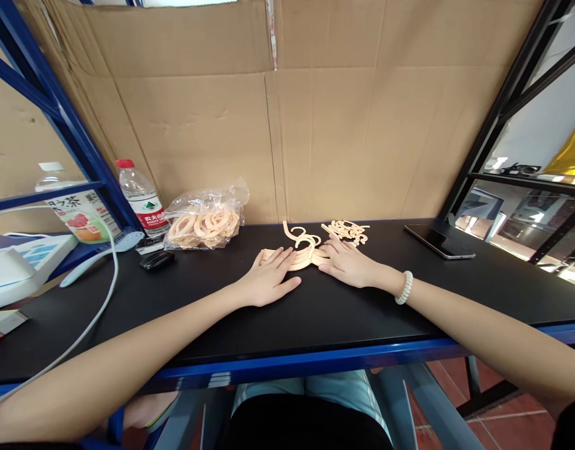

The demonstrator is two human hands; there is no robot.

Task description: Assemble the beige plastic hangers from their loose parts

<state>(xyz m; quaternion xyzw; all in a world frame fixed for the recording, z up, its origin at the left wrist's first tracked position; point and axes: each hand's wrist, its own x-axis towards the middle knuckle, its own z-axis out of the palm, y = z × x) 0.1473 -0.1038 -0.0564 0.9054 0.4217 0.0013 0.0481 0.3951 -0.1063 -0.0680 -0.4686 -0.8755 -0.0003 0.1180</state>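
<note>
Pale peach strips (300, 260) lie side by side on the black table, fanned out to both sides from a narrow middle; whether they are dough, clay or something else I cannot tell. Curled strips (297, 235) of the same colour stand out behind that middle. My left hand (269, 279) rests flat over the left end, fingers stretched and thumb apart. On the right end lies my right hand (347, 261), palm down with its fingers extended, a beaded pale band on the wrist. The hands partly hide the strips. Behind the right hand is a heap of short peach pieces (350, 231).
A clear plastic bag (205, 219) of peach coils lies at the back left. Around it are a red-capped bottle (144, 203), a black mouse-like object (157, 260), a pale brush (100, 255) and a white cable (113, 275). A tablet (438, 242) lies right; cardboard (344, 125) stands behind.
</note>
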